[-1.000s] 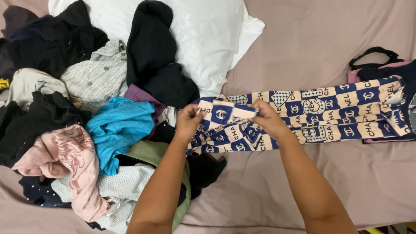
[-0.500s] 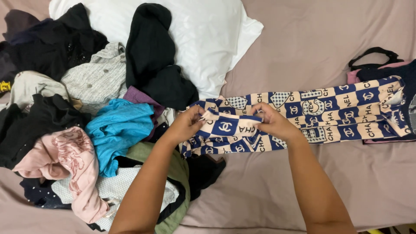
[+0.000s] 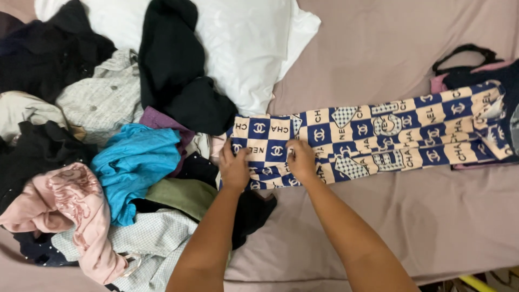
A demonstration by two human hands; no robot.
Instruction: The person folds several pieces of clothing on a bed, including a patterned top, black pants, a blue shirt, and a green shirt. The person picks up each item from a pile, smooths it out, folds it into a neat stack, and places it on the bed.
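A mauve bedsheet point(image 3: 378, 54) lies under everything. The blue-and-cream checked garment point(image 3: 378, 135) stretches flat across it, a clothes heap point(image 3: 108, 162) beside its left end. My left hand point(image 3: 235, 167) and right hand point(image 3: 301, 160) press flat on that end, fingers extended, pinching nothing. A moment ago I held a fold lifted; now it lies down.

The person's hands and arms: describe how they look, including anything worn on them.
Both forearms are bare up to the frame's lower edge, with no sleeves in view. The left hand and right hand show no gloves, watch or bracelets; rings cannot be made out. Fingers look short, nails unpainted as far as visible.
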